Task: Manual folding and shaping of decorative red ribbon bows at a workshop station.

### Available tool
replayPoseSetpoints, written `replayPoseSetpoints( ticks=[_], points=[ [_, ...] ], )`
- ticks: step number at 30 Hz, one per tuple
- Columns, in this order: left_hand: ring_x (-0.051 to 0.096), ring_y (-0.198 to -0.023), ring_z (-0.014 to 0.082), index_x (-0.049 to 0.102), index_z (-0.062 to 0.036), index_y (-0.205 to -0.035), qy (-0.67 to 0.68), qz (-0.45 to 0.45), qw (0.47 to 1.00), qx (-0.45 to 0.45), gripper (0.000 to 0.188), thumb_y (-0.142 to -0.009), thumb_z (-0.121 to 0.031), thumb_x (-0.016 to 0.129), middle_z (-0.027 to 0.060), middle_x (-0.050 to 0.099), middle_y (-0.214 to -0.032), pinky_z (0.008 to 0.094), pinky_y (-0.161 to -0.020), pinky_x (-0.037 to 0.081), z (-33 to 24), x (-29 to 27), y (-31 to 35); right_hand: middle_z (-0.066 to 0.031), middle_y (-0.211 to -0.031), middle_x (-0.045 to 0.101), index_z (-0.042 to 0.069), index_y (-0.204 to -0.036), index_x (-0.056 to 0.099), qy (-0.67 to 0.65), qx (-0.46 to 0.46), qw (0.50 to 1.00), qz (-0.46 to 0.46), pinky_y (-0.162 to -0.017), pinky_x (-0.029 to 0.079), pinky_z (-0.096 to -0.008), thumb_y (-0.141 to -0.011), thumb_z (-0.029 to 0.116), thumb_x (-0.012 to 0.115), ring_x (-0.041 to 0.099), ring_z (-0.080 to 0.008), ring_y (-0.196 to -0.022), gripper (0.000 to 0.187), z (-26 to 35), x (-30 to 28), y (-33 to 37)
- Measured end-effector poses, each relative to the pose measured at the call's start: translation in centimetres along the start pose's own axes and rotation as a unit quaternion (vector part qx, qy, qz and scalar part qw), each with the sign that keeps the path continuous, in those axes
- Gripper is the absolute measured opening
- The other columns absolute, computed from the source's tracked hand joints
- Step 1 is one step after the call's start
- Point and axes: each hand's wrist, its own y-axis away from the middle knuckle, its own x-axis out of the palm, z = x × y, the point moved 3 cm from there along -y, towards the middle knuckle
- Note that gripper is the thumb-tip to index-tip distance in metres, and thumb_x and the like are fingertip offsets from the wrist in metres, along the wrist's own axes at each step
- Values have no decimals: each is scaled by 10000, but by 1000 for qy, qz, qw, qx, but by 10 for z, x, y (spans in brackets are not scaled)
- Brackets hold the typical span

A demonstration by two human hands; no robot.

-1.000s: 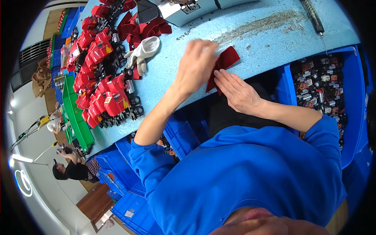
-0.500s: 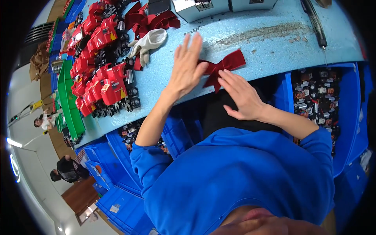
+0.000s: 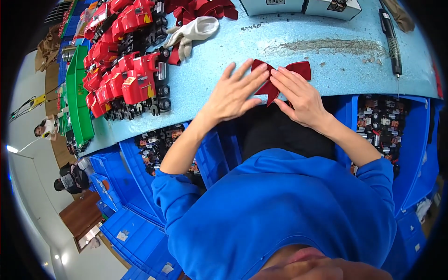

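A dark red ribbon bow [image 3: 301,70] lies near the front edge of the light blue table [image 3: 233,51]. My left hand [image 3: 237,92] rests flat over the bow's left loop, fingers stretched out and somewhat spread. On the bow's middle lie the straight fingertips of my right hand [image 3: 298,94], its thumb apart from them. Both hands are open. Part of the left loop and the knot are hidden under my fingers; the right loop and the pointed tails show.
Red toy trucks [image 3: 123,70] crowd the table's left side, beside a green tray [image 3: 80,98]. A pale work glove [image 3: 198,30] and more red ribbon [image 3: 212,9] lie behind. An electric screwdriver [image 3: 391,42] is at right. Blue bins [image 3: 413,154] of small parts stand below the edge.
My left hand has come down and right onto the bow's left loop. My right hand has shifted up slightly against the bow. The whole view has shifted a little.
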Motion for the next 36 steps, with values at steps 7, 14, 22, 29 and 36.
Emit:
replayPoseSetpoints(
  ticks=[7,14,22,29,36],
  points=[
    [207,-1331,299,324,-83,-1358,-40,-72,988,-127,616,-865,-431,444,76,283,-1429,492,-1040,187,26,1,7,-139,-1271,477,-4,-1192,502,-10,-5,1000,14,-999,344,-404,-735,92,629,427,-285,-1211,484,2,-7,3],
    [246,-1300,364,387,-20,-1293,71,-174,959,-212,535,-844,-258,553,188,283,-1398,436,-1040,242,19,-6,45,-170,-1261,469,-15,-1141,501,-93,157,950,-255,-1012,311,-365,-798,-30,519,419,-270,-1211,345,-43,-63,43],
    [385,-1186,366,473,5,-1193,106,-245,935,-235,411,-838,-176,575,207,412,-1270,416,-983,330,16,-4,57,-155,-1265,465,-36,-1143,493,-103,240,905,-335,-1019,315,-337,-833,-82,459,428,-225,-1197,315,-71,-81,85],
    [474,-1026,335,528,14,-1091,178,-303,914,-201,367,-776,-136,640,182,513,-1097,390,-881,397,2,0,22,-150,-1235,480,-28,-1087,529,-76,191,943,-262,-999,334,-338,-809,-68,504,454,-229,-1166,282,-46,-62,59],
    [485,-880,351,518,31,-1074,208,-293,914,-189,427,-748,-204,662,196,537,-942,409,-785,413,9,-1,-7,-136,-1186,524,12,-1087,549,-71,130,981,-125,-939,375,-341,-757,101,667,488,-262,-1122,361,-14,-40,-17]
  ],
)
